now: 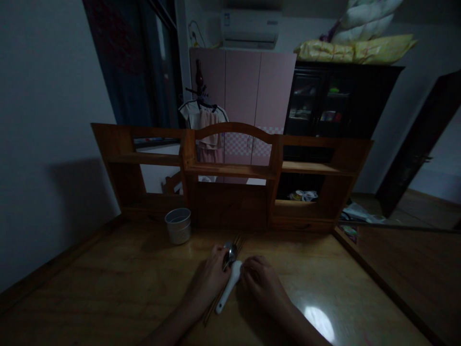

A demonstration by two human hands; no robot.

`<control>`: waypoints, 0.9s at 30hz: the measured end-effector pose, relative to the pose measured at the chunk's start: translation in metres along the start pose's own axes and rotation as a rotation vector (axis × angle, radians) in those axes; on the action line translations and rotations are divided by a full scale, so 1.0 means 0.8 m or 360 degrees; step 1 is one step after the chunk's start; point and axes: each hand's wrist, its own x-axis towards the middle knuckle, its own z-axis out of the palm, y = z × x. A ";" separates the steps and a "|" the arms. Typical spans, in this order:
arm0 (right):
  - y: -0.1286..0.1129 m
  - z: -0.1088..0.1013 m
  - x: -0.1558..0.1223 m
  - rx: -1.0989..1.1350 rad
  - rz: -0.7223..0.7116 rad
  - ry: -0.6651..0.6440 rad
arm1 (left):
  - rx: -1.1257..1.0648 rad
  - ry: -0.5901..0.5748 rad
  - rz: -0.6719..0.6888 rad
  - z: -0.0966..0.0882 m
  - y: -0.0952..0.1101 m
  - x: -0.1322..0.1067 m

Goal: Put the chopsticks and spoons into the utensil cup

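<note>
My left hand [212, 278] is closed around a metal spoon [231, 250], whose bowl shows beyond the fingers. Thin wooden chopsticks [239, 241] lie beside and under it, slanting along the desk, their lower ends [208, 315] emerging below the hand. Between both hands rests a white ceramic spoon [227, 289], its handle pointing toward me and its bowl at the far end. At that bowl's right edge, my right hand [264, 284] has curled fingers touching it. The dim light hides the exact fingertip contact.
A grey metal cup [179, 228] stands open-topped on the wooden desk [126, 283], left of the hands. Behind it rises a wooden shelf unit [230, 169]. At right, the desk has a raised wooden edge [378, 288]. Pink cupboards [241, 86] stand farther back.
</note>
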 end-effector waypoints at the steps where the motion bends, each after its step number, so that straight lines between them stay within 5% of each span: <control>1: 0.000 0.000 0.000 0.0005 -0.0001 0.0002 | 0.0012 0.0003 0.0009 -0.001 0.001 -0.001; 27: -0.003 -0.003 0.000 0.0006 -0.0011 -0.0023 | -0.0049 0.0023 -0.0025 0.011 -0.008 0.003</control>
